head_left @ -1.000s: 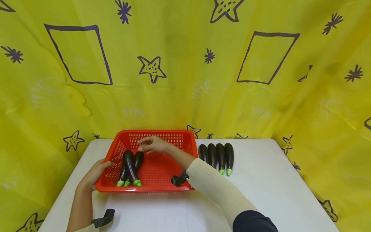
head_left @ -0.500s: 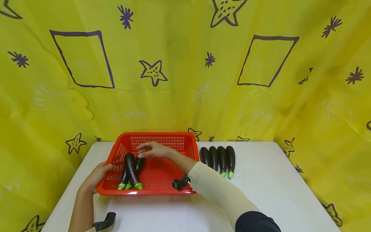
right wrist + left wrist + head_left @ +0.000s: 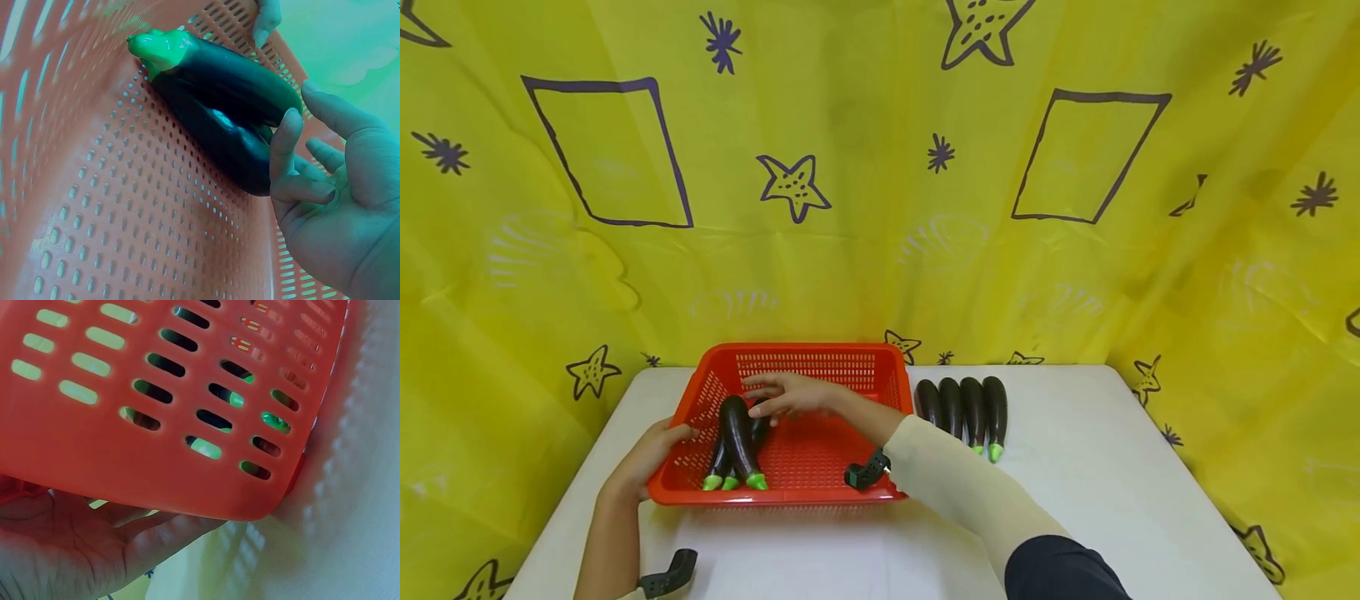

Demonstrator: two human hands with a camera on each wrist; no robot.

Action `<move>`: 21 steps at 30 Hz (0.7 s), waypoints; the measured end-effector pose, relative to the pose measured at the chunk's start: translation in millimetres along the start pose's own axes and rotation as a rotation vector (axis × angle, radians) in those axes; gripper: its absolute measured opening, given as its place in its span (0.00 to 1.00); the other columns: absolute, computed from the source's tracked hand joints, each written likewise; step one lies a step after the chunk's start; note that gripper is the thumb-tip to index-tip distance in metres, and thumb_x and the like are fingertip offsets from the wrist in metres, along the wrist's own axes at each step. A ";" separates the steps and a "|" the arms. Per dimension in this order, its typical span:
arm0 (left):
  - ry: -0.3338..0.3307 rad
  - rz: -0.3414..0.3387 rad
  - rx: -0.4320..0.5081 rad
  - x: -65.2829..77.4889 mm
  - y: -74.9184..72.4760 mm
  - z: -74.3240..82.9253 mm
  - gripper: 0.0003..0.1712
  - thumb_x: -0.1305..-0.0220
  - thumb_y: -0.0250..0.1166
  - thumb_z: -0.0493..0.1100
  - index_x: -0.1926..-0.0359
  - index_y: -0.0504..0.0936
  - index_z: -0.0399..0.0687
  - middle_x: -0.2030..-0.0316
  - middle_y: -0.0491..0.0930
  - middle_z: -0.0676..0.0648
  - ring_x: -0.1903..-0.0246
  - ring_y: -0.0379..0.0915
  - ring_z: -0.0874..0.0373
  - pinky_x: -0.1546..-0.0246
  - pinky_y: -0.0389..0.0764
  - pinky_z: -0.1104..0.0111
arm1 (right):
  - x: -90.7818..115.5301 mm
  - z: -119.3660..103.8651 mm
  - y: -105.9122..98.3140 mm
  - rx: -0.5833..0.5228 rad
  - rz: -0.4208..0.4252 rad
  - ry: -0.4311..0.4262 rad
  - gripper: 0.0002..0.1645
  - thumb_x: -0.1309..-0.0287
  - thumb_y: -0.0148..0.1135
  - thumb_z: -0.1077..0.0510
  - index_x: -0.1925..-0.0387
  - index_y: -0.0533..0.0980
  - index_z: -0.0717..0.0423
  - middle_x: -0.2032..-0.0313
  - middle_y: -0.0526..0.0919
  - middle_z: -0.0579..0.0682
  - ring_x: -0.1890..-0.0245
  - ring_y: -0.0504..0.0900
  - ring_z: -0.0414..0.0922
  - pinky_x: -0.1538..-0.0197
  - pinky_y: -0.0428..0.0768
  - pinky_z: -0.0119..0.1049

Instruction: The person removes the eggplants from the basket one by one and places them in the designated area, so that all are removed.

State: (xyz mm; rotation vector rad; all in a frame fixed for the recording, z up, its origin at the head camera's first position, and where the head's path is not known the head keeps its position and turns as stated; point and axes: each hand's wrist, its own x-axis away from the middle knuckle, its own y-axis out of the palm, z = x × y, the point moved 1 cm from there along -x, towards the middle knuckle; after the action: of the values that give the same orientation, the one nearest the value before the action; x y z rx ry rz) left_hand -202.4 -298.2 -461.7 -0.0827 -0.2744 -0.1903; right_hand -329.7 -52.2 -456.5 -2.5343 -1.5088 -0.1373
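A red plastic basket with slotted walls stands on the table. My left hand grips its left rim, thumb over the edge; in the left wrist view the palm lies under the basket's rim. Inside, several eggplants with green stem ends lie in a pile on the left, one eggplant on top across the others. My right hand hovers at the blunt ends of the pile. In the right wrist view its fingers are spread beside the top eggplant's end, not closed around it; whether they touch it I cannot tell.
Several more eggplants lie side by side on the white table, just right of the basket. A yellow patterned curtain hangs behind and at both sides. Black wrist mounts sit on both forearms.
My right hand has shifted slightly left and down, from the right-hand eggplant's end towards the top eggplant. The left hand keeps its grip on the rim. The eggplants have not visibly moved.
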 end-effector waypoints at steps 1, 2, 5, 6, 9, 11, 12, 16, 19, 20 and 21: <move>0.001 -0.001 0.001 0.1 -0.4 -0.1 0.31 0.23 0.45 0.38 0.28 0.50 0.22 0.53 0.78 0.40 0.59 0.86 0.49 0.58 0.88 0.50 | -0.6 -0.2 0.4 0.003 -0.009 -0.004 0.42 0.25 0.59 0.66 0.18 0.54 0.59 0.22 0.63 0.59 0.63 0.83 0.44 0.52 0.82 0.45; 0.003 -0.002 0.001 0.2 -0.7 -0.4 0.32 0.23 0.44 0.38 0.28 0.49 0.22 0.52 0.78 0.40 0.58 0.86 0.49 0.58 0.88 0.50 | -1.0 -0.6 0.8 0.010 -0.018 -0.007 0.42 0.25 0.59 0.66 0.18 0.54 0.59 0.22 0.62 0.58 0.61 0.82 0.44 0.53 0.82 0.44; 0.008 -0.004 0.006 0.3 -1.1 -1.2 0.32 0.23 0.44 0.38 0.27 0.49 0.22 0.52 0.79 0.41 0.58 0.86 0.49 0.57 0.88 0.49 | -1.0 -1.0 1.5 0.051 -0.040 -0.014 0.41 0.26 0.59 0.64 0.18 0.55 0.59 0.21 0.62 0.56 0.57 0.79 0.45 0.55 0.80 0.40; 0.010 -0.006 0.008 0.4 -1.1 -1.5 0.33 0.23 0.44 0.38 0.27 0.49 0.22 0.52 0.79 0.41 0.58 0.85 0.49 0.57 0.88 0.49 | -0.7 -1.1 1.5 0.069 -0.046 -0.014 0.41 0.26 0.59 0.64 0.18 0.55 0.59 0.21 0.62 0.55 0.55 0.79 0.44 0.54 0.80 0.39; 0.007 -0.005 0.009 1.0 -0.5 -2.7 0.32 0.24 0.44 0.38 0.27 0.49 0.22 0.53 0.78 0.40 0.58 0.85 0.49 0.57 0.88 0.49 | 1.5 -1.5 2.0 0.119 -0.055 -0.003 0.40 0.25 0.59 0.61 0.18 0.57 0.57 0.22 0.63 0.55 0.50 0.78 0.41 0.50 0.82 0.41; 0.003 -0.004 0.009 1.4 -0.1 -3.5 0.32 0.24 0.44 0.38 0.28 0.50 0.22 0.53 0.78 0.40 0.58 0.85 0.49 0.57 0.88 0.50 | 2.3 -1.4 1.8 0.128 -0.058 0.005 0.39 0.25 0.59 0.61 0.19 0.58 0.56 0.22 0.63 0.55 0.47 0.79 0.39 0.45 0.83 0.45; 0.002 -0.003 0.009 1.4 0.1 -3.7 0.31 0.24 0.44 0.38 0.28 0.50 0.22 0.53 0.78 0.40 0.59 0.85 0.49 0.57 0.88 0.50 | 2.8 -1.8 1.8 0.130 -0.060 0.006 0.39 0.25 0.59 0.61 0.19 0.59 0.55 0.22 0.63 0.56 0.45 0.79 0.40 0.43 0.83 0.47; 0.001 -0.001 0.005 0.7 -0.3 -4.0 0.31 0.23 0.45 0.38 0.29 0.50 0.23 0.53 0.78 0.40 0.59 0.86 0.49 0.58 0.89 0.50 | 3.0 -3.5 2.2 0.100 -0.049 0.004 0.38 0.25 0.59 0.61 0.19 0.59 0.57 0.24 0.66 0.57 0.53 0.82 0.44 0.50 0.83 0.44; 0.001 -0.008 0.001 -0.9 -2.0 -3.4 0.31 0.23 0.45 0.39 0.28 0.50 0.23 0.53 0.79 0.41 0.59 0.86 0.49 0.59 0.89 0.50 | 2.5 -5.3 2.9 0.073 -0.033 0.000 0.38 0.25 0.59 0.62 0.19 0.59 0.58 0.26 0.68 0.56 0.58 0.83 0.44 0.60 0.78 0.38; 0.002 -0.012 0.000 -1.2 -2.3 -2.9 0.31 0.23 0.45 0.39 0.28 0.50 0.23 0.53 0.79 0.41 0.59 0.87 0.49 0.59 0.89 0.50 | 2.3 -5.4 3.1 0.058 -0.030 -0.001 0.38 0.26 0.59 0.63 0.19 0.59 0.58 0.26 0.68 0.56 0.58 0.83 0.44 0.62 0.76 0.36; 0.002 -0.014 -0.001 -1.5 -2.6 -2.3 0.31 0.23 0.45 0.39 0.28 0.50 0.23 0.53 0.80 0.41 0.59 0.87 0.49 0.59 0.89 0.50 | 2.2 -5.4 3.3 0.042 -0.028 -0.004 0.38 0.26 0.59 0.63 0.19 0.59 0.58 0.27 0.68 0.56 0.58 0.84 0.43 0.63 0.76 0.35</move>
State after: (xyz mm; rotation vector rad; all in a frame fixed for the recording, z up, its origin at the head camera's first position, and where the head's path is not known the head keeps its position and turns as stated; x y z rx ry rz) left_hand -203.8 -300.7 -464.2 -0.0816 -0.2733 -0.2047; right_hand -325.7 -53.0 -451.2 -2.4830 -1.5327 -0.1030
